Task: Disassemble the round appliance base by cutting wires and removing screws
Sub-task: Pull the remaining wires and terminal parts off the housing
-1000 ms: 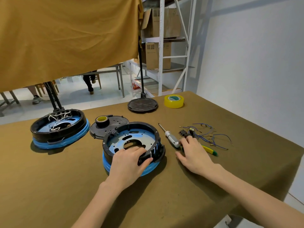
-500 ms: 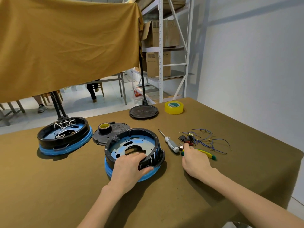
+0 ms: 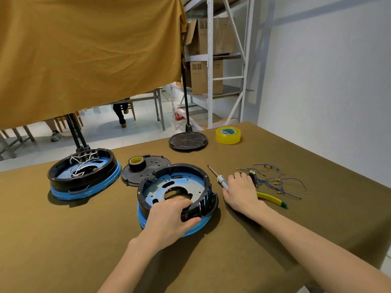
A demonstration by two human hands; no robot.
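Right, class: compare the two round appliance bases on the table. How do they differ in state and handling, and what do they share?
The far base has white wires tangled inside; the near base shows a bare blue plate with none visible.
The near base is gripped at its front rim by the left hand; no hand touches the far base.
The near base sits closer to the screwdriver, which the right hand rests on.
Both have black rims over blue bottoms and lie open side up.
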